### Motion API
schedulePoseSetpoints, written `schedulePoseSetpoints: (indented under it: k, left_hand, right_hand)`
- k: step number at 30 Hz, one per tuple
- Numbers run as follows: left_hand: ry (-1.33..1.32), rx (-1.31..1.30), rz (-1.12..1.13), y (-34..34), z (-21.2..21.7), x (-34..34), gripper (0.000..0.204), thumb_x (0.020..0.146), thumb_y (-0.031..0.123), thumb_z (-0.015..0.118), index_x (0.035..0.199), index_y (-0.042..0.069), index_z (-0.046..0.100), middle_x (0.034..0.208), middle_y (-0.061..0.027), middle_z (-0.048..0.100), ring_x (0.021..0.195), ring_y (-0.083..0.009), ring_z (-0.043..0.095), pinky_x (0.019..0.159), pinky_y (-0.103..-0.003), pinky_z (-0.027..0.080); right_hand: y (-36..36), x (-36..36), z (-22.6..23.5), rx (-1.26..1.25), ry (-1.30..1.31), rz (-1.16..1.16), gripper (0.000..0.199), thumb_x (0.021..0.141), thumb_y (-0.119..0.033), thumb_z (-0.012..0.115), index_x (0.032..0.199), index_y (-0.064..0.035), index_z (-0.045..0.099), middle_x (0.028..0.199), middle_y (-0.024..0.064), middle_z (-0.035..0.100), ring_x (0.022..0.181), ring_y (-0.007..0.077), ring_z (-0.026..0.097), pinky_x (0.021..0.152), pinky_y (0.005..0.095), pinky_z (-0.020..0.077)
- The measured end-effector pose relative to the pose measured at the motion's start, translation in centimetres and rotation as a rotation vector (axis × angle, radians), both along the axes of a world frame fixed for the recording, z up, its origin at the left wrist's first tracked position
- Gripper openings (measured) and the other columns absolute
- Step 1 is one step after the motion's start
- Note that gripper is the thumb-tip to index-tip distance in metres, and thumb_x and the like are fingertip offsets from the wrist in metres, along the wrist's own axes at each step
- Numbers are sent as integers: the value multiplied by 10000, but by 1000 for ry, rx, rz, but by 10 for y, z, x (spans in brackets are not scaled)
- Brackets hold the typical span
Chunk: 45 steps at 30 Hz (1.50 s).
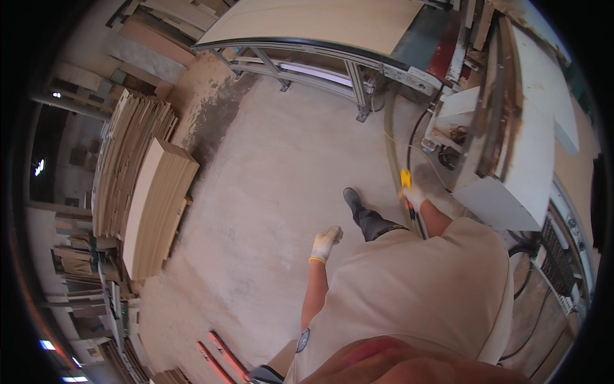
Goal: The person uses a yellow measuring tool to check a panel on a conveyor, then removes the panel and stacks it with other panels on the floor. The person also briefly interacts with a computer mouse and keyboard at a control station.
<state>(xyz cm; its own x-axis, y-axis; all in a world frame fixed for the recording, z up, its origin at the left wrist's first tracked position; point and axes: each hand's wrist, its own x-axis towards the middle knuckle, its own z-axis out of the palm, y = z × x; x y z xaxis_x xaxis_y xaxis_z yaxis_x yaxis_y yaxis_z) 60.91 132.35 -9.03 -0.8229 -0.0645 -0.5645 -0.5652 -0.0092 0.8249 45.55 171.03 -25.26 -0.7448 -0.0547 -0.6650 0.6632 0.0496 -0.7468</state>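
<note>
My right hand [414, 195], in a white glove, is closed around a yellow handheld tool [405, 178]. A red and dark part of it shows below the hand, and its exact kind is not clear. My left hand [325, 244] wears a white glove with a yellow cuff. It hangs over the bare floor with fingers loosely curled, and nothing shows in it. Beside the right hand a thick greenish hose [391, 137] and a thin black hose [411, 137] run along the floor toward the machine.
Ahead stands a metal-framed table [300, 48] bearing a large tan board [320, 19]. Stacked boards [160, 211] stand on the left. White panels [511, 198] and machinery lie close on my right. Red forks, apparently of a pallet truck [227, 355], show low at the left.
</note>
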Motion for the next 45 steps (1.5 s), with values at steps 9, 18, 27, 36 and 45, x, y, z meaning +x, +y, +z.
schedulePoseSetpoints:
  k: [9, 18, 27, 36, 45]
  left_hand:
    - [-129, 5, 831, -251, -14, -46, 143, 908, 176, 666, 905, 38, 628, 876, -133, 692, 810, -326, 698, 672, -414, 571]
    - [-533, -984, -316, -321, -103, -46, 251, 904, 336, 595, 923, 112, 706, 972, -127, 726, 957, -309, 699, 795, -463, 553]
    - [-384, -656, -262, -428, -130, -228, 228, 875, 347, 594, 901, 139, 683, 964, -95, 700, 966, -275, 686, 752, -440, 545]
    - [-461, 976, -331, -643, -108, -531, 207, 846, 359, 593, 880, 166, 659, 955, -62, 674, 975, -241, 673, 710, -417, 536]
    - [45, -77, -360, -471, -23, -762, 415, 922, 339, 737, 1154, 5, 653, 972, -110, 728, 926, -195, 703, 751, -316, 555]
  right_hand:
    - [-70, -308, 140, -222, 299, -753, 167, 978, -249, 593, 971, -87, 554, 742, 40, 565, 462, 151, 472, 408, 345, 430]
    - [-163, -462, 203, -199, 363, -504, 99, 969, -185, 563, 969, -88, 583, 746, 34, 573, 471, 136, 460, 433, 337, 431]
    - [-301, -597, 239, -178, 294, -283, 79, 956, -155, 579, 993, -85, 591, 770, 44, 612, 483, 113, 472, 433, 325, 423]
    - [-462, -657, 297, -20, 343, -114, 100, 916, -127, 548, 1002, -95, 588, 784, 48, 618, 469, 111, 497, 403, 308, 428]
    - [-503, -585, 311, 60, 208, -104, 163, 908, -146, 541, 1034, -54, 590, 804, 43, 609, 472, 111, 509, 392, 293, 438]
